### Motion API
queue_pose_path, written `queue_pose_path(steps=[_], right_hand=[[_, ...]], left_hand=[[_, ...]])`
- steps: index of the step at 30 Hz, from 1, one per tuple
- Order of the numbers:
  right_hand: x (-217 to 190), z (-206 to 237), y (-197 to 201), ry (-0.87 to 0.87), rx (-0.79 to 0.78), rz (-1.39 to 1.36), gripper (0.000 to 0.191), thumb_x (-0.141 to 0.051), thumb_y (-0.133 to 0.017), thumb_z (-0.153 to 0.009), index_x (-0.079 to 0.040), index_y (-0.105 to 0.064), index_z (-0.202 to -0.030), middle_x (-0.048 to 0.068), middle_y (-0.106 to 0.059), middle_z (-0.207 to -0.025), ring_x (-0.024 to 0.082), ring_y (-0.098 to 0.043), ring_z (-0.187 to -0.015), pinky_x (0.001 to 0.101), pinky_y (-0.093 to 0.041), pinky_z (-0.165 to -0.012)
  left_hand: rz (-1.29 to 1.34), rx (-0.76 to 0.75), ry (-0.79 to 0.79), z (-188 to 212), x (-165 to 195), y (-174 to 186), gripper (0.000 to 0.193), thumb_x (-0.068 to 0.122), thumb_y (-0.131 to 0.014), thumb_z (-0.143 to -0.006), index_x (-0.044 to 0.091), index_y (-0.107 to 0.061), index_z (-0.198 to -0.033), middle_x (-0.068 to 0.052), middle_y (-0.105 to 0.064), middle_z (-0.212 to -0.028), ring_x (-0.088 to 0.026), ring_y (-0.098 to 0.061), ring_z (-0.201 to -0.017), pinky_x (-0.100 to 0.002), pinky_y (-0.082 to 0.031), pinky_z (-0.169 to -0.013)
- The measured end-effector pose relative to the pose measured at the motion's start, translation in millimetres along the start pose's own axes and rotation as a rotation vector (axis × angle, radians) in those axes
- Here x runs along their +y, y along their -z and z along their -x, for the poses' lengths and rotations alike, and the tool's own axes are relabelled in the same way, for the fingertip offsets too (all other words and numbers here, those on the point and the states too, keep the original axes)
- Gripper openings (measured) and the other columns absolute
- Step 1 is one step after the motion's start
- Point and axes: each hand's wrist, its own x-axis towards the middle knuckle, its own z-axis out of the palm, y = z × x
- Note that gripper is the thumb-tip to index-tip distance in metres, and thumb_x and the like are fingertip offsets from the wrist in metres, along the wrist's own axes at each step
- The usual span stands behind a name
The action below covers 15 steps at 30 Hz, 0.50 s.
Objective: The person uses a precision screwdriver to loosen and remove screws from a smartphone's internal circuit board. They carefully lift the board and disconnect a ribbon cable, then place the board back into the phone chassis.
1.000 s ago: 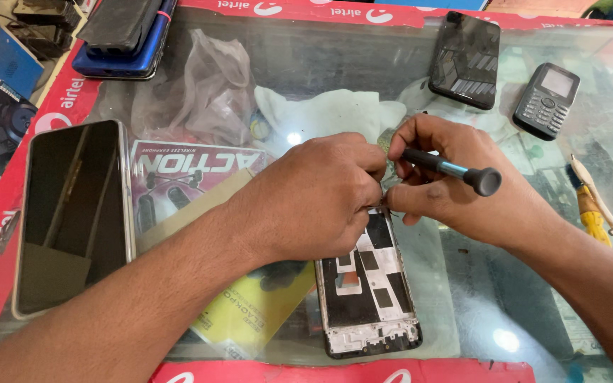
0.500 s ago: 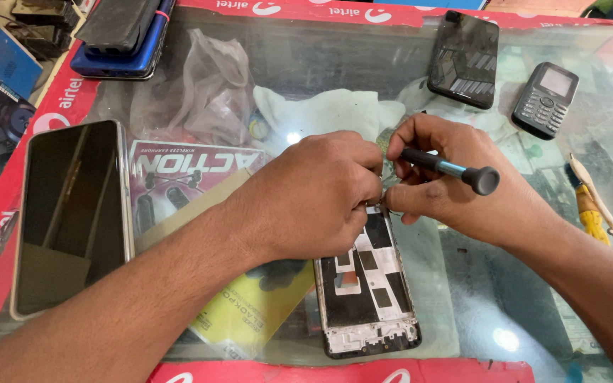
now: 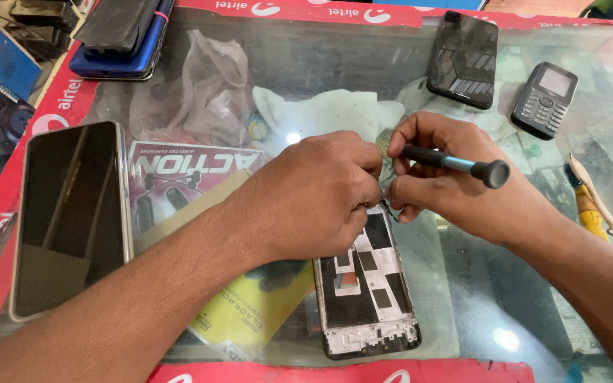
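The opened phone frame (image 3: 367, 291) lies under and just before the left hand (image 3: 313, 195). The right hand (image 3: 455, 184), touching it on the right, holds a screwdriver (image 3: 455, 162). A smartphone (image 3: 72, 213) lies well left; a keypad phone (image 3: 544, 99) behind the right hand; a plastic bag (image 3: 200, 92) behind the left.

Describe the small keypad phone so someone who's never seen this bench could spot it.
Start at the glass-topped table and look to its far right corner. Beside the black smartphone lying face down sits the keypad phone, the only handset with physical buttons and a small screen.
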Motion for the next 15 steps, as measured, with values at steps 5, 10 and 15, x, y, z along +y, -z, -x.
queue_pose_path(steps=[5,10,15], right_hand=[[3.0,-1.0,3.8,0.015,-0.038,-0.001,0.031,0.002,-0.069,-0.070,0.000,-0.059,-0.099,0.004,-0.064,-0.079,0.013,-0.071,-0.063,0.0293,-0.063,-0.057],[-1.4,0.6,2.5,-0.018,-0.020,0.115,0.027,-0.002,-0.072,-0.069,-0.002,-0.060,-0.094,0.004,-0.065,-0.072,0.013,-0.071,-0.057,0.0283,-0.055,-0.053],[-5.1,2.1,0.2,0.013,-0.006,0.133,0.025,-0.003,-0.070,-0.070,-0.003,-0.061,-0.093,0.003,-0.066,-0.070,0.012,-0.072,-0.055,0.0277,-0.055,-0.050]], left_hand=[[0.012,0.011,-0.006,0.4,0.0,0.2,0.016,0.005,-0.060,-0.075,0.004,-0.070,-0.063,-0.008,-0.063,-0.078,-0.026,-0.064,-0.084,-0.042,-0.055,-0.074],[0.014,0.020,-0.006,0.0,0.3,0.3,0.015,0.005,-0.060,-0.076,0.004,-0.071,-0.065,-0.008,-0.063,-0.079,-0.026,-0.064,-0.083,-0.042,-0.055,-0.075],[0.005,0.023,-0.009,0.3,0.7,0.3,0.015,0.004,-0.061,-0.076,0.005,-0.074,-0.069,-0.007,-0.063,-0.079,-0.025,-0.064,-0.082,-0.041,-0.056,-0.074]])
